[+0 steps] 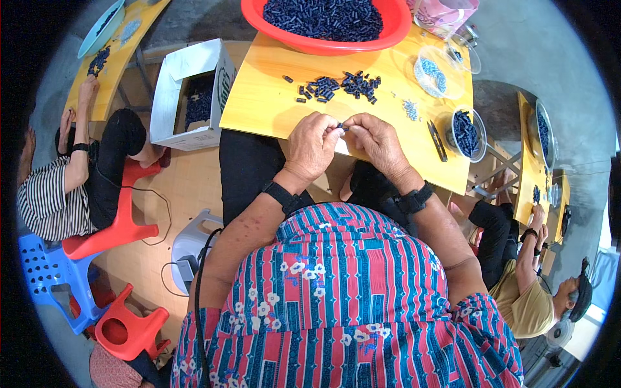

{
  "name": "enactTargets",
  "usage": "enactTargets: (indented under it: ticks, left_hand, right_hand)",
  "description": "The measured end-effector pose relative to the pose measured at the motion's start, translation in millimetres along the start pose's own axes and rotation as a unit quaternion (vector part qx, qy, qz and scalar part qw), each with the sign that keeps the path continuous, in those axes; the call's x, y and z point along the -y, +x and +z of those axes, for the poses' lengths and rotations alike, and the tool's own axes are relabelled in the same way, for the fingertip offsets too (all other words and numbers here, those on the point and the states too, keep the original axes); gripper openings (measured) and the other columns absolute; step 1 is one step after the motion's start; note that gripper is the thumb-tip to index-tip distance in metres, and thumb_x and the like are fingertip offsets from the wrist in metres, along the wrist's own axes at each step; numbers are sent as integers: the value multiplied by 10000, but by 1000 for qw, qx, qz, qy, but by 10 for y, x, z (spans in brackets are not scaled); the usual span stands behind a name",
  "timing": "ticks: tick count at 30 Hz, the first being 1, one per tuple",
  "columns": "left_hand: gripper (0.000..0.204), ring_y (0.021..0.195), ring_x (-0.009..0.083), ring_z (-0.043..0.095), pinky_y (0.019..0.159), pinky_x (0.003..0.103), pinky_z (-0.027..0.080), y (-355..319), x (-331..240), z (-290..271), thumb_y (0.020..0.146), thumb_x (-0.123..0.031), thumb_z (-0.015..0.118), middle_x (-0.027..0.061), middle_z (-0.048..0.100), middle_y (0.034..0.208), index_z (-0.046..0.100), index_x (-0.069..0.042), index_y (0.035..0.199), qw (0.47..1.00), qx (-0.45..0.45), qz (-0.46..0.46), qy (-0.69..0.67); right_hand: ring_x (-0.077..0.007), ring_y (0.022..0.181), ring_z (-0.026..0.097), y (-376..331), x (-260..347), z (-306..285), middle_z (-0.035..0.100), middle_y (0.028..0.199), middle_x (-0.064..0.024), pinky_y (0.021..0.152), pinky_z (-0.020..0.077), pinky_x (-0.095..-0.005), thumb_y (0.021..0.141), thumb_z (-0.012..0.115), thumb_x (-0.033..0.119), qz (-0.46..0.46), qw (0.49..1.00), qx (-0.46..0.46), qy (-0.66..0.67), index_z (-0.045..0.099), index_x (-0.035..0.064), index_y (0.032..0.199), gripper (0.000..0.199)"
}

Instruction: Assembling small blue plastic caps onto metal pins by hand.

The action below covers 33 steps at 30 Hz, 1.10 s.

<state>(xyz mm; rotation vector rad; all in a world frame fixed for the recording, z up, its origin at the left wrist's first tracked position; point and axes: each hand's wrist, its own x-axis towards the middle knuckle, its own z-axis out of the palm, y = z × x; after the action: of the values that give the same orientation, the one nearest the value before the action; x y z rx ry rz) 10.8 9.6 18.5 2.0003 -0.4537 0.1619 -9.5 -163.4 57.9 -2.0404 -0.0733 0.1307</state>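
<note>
At the near edge of the yellow table (259,110), my left hand (314,143) and my right hand (378,142) meet fingertip to fingertip. Between them is a small dark cylindrical piece (341,127), pinched by the left thumb and finger. The right thumb and finger close on its other end; whether they hold a separate tiny part there is too small to tell. Just beyond my hands lie two loose heaps of dark blue cylindrical pieces (359,85). Black tweezers (437,140) rest to the right of my right hand.
A red basin (401,29) full of dark pieces stands at the far edge. On the right are a clear tub of dark pieces (464,134), a tub of light-blue bits (432,76) and a small pile of them (410,108). A white carton (169,97) stands left; people work at both sides.
</note>
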Motion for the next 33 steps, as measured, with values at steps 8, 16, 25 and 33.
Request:
enactTargets:
  ticks: [8, 16, 25, 33]
  left_hand:
    - [87, 708, 225, 630, 652, 319, 514, -10, -41, -15, 840, -52, 654, 112, 610, 826, 605, -4, 893, 1000, -4, -9, -27]
    - [96, 706, 214, 632, 651, 315, 513, -2, -16, -17, 833, -73, 671, 107, 613, 804, 628, -8, 888, 999, -10, -6, -52]
    - [118, 680, 215, 575, 635, 326, 475, -10, -23, -49, 807, -101, 691, 92, 596, 777, 648, -25, 886, 999, 17, 18, -27]
    - [111, 691, 226, 576, 637, 338, 470, -9, -31, -49, 795, -98, 695, 93, 593, 777, 646, -25, 863, 999, 20, 22, -21]
  right_hand:
    - [-64, 652, 591, -60, -83, 137, 663, 763, -26, 605, 498, -213, 916, 643, 69, 42, 991, -55, 111, 680, -16, 995, 122]
    - [-71, 632, 582, -53, -83, 141, 654, 751, -25, 590, 489, -221, 935, 610, 76, 37, 988, -93, 121, 673, -24, 980, 127]
    - [-74, 631, 577, -45, -93, 144, 644, 737, -25, 594, 483, -224, 940, 593, 80, 33, 983, -92, 153, 664, -31, 971, 135]
    - [-74, 623, 578, -31, -108, 156, 646, 729, -29, 590, 483, -224, 940, 600, 86, 31, 988, -84, 130, 662, -31, 958, 134]
